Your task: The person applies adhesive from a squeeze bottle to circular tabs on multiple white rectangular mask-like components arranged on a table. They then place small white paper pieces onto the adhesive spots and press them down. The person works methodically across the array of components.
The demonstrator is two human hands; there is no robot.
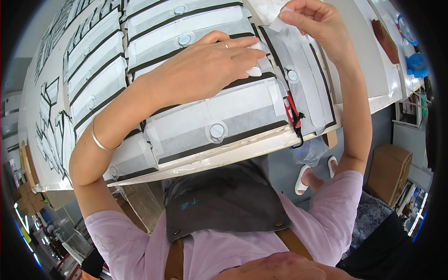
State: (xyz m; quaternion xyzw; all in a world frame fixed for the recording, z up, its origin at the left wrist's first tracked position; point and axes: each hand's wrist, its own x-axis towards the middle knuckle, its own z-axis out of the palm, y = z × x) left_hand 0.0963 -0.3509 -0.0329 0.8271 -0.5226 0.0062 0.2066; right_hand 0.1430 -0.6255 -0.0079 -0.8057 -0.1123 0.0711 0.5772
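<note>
My right hand (313, 19) is raised over the upright panel at the right. Its thumb and fingers pinch a small thin whitish strip (278, 25). My left hand (223, 65) reaches across the rows of panels, fingers stretched out to the right and palm down. Small white bits (254, 71) show at its fingertips; I cannot tell what they are. Below it lies a pale translucent panel (186, 126) with black edge strips and a round disc (217, 131). A similar panel (298, 88) stands lengthwise at the right, and a red-handled tool (292, 112), perhaps snippers, lies between them.
Several like panels (158, 44) cover the table in rows. Black-edged strips (51, 135) lie at the far left. A brown piece (385, 41) and a blue object (416, 65) sit at the right. Under the table edge are a plastic bag (310, 152) and a cardboard box (388, 173).
</note>
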